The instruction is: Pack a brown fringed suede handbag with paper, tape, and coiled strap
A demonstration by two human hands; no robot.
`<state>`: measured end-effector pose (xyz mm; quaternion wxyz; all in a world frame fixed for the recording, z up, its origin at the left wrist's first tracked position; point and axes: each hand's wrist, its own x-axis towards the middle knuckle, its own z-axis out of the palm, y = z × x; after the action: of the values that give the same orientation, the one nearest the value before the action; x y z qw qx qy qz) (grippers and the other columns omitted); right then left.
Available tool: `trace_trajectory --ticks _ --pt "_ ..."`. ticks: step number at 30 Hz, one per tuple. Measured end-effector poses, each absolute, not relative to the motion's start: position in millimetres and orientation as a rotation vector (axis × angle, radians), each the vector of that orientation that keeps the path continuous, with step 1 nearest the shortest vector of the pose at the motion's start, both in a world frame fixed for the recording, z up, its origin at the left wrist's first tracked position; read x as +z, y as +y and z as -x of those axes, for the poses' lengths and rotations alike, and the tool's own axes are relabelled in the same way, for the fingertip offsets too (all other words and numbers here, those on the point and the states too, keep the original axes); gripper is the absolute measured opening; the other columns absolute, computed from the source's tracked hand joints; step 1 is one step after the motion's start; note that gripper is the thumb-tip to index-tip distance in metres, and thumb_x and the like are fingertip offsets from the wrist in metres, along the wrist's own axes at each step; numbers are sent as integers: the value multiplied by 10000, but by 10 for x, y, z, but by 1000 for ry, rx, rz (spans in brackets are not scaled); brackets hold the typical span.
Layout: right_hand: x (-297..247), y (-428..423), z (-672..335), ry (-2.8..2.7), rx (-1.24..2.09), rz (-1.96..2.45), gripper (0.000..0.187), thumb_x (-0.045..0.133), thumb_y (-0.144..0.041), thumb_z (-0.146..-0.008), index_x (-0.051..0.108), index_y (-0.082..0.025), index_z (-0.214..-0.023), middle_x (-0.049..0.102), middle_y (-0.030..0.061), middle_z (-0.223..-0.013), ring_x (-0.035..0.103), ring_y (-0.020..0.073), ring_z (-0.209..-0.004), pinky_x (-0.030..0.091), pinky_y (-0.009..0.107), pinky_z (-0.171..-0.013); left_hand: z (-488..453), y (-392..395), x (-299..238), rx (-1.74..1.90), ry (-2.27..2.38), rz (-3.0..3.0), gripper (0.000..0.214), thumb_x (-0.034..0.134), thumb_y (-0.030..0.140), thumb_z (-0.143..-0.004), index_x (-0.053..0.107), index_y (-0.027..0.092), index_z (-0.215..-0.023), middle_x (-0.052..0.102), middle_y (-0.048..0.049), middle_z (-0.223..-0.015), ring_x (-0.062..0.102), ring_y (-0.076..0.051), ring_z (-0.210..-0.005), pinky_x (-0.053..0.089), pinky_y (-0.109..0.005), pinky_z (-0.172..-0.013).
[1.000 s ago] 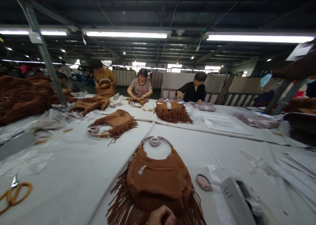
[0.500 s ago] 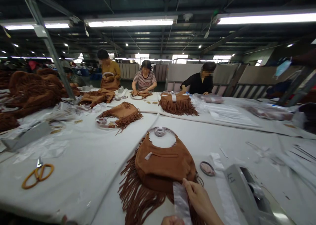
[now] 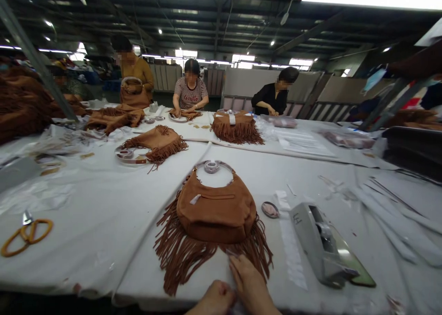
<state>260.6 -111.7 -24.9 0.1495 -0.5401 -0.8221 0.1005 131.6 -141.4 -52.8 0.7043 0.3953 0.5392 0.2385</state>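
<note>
A brown suede bag with long fringe lies flat on the white table right in front of me, its wrapped ring handle pointing away. My right hand reaches to the lower edge of the fringe, fingers pressed together, with the end of a pale strip showing at the fingertips. My left hand sits curled beside it at the table's near edge; what it holds is hidden.
A grey tape dispenser stands to the right, a small oval disc and a white paper strip between it and the bag. Orange-handled scissors lie far left. More fringed bags lie further back, where three people work.
The view has tipped down. My right hand, which held a pale strip up over the fringe, has dropped to the fringe's lower edge, and my left hand has come in beside it.
</note>
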Motion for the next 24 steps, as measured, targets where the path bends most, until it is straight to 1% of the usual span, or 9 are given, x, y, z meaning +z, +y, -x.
trace_trajectory --ticks 3,5,7,10,12,15,19,22,24 --pt "-485 -1101 -2596 -2393 -66 1497 282 413 -71 -852 618 -193 -1002 580 40 -813 569 168 -728 454 247 -646 -1117 -1447 -409 526 1319 -1250 233 636 341 -722 557 162 -594 464 25 -564 421 -149 -616 351 -285 -658" --pt "-609 -1138 -2607 -2391 -250 1443 373 440 -30 -800 594 -184 -1103 584 52 -843 549 177 -729 446 259 -646 -936 -1429 -295 599 1555 -1664 210 613 346 -759 654 182 -883 603 -41 -866 513 -226 -860 379 -346 -821" --pt "-708 -1198 -2612 -2387 -369 1427 421 453 -31 -784 571 -165 -1165 588 72 -866 533 197 -738 440 290 -651 -755 -1364 -231 641 1886 -2024 410 609 380 -781 597 221 -1158 540 -105 -1204 441 -320 -1133 327 -463 -966" --pt "-825 -1267 -2587 -2365 -453 1392 428 454 -57 -781 566 -146 -1185 603 102 -910 532 225 -777 432 332 -673 -543 -1221 -296 545 2230 -2214 529 619 412 -793 534 210 -1275 402 -147 -1374 292 -393 -1278 254 -571 -1024" --pt "-896 -1278 -2553 -2325 -457 1288 414 437 -86 -794 571 -151 -1180 617 119 -1022 543 244 -892 429 352 -751 -450 -1140 -400 425 2315 -2232 490 602 395 -820 546 196 -1264 411 -163 -1352 352 -389 -1225 320 -558 -982" --pt "-995 -1257 -2493 -2246 -435 1123 397 399 -130 -823 576 -165 -1176 617 98 -1157 521 234 -1059 383 352 -883 -355 -1057 -499 281 2332 -2221 417 557 347 -871 542 201 -1261 446 -169 -1287 486 -321 -1064 426 -468 -890" --pt "-1097 -1203 -2424 -2246 -419 1096 438 415 -147 -799 564 -168 -1211 631 77 -1178 511 203 -1120 356 323 -948 -269 -955 -426 18 2191 -2233 371 464 171 -906 500 208 -1274 512 -143 -1138 576 -242 -930 492 -355 -791" --pt "-1166 -1151 -2385 -2208 -425 1111 476 428 -123 -754 567 -169 -1207 640 73 -1172 513 196 -1136 357 320 -972 -256 -864 -313 -156 2067 -2183 460 377 12 -856 465 184 -1273 526 -137 -1083 635 -187 -818 510 -258 -666" --pt "-1208 -1123 -2360 -2201 -423 1143 505 432 -94 -724 565 -163 -1206 643 69 -1169 518 195 -1139 362 324 -982 -279 -807 -257 -189 2031 -2158 460 342 -12 -836 463 160 -1246 531 -152 -1067 657 -181 -753 513 -253 -625"
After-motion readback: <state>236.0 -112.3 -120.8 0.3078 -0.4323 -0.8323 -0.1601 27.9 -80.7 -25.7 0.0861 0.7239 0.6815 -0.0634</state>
